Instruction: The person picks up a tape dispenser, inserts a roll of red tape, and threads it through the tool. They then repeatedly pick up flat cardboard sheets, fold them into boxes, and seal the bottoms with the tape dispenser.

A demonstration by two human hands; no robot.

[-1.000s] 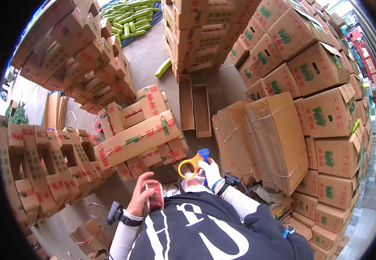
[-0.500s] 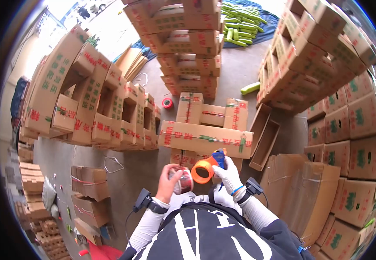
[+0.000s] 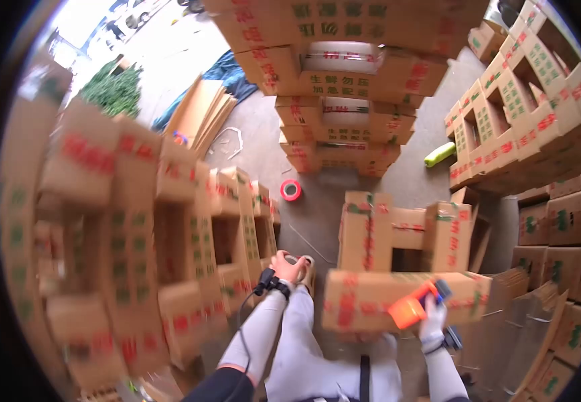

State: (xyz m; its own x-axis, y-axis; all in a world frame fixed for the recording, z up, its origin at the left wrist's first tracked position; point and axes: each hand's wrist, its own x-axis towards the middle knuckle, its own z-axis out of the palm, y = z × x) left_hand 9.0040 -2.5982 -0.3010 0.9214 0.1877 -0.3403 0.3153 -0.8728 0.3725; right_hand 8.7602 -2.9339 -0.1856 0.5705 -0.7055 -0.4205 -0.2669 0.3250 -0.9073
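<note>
My left hand (image 3: 287, 268), bare, stretches forward and down beside the left stack. Its fingers are closed around a roll of tape (image 3: 294, 258), of which only a pale ring edge shows. My right hand (image 3: 432, 323), in a white glove, grips an orange and blue tape dispenser (image 3: 411, 308). The dispenser is blurred and overlaps the long cardboard box (image 3: 357, 301) in front of me. Behind that box, upright cardboard boxes (image 3: 365, 231) with red and green print stand on the floor. A red tape roll (image 3: 291, 190) lies on the floor ahead of my left hand.
Tall stacks of printed boxes stand ahead (image 3: 340, 84), at the left (image 3: 126, 261) and at the right (image 3: 531, 114). Flattened cardboard (image 3: 203, 110) leans at the back left near a blue tarp (image 3: 240, 74). One green gourd (image 3: 440, 154) lies by the right stack.
My left hand has reached forward and down with the tape roll, away from the dispenser. My right hand has moved right with the dispenser. The view has swung left, and the gourd pile has left it.
</note>
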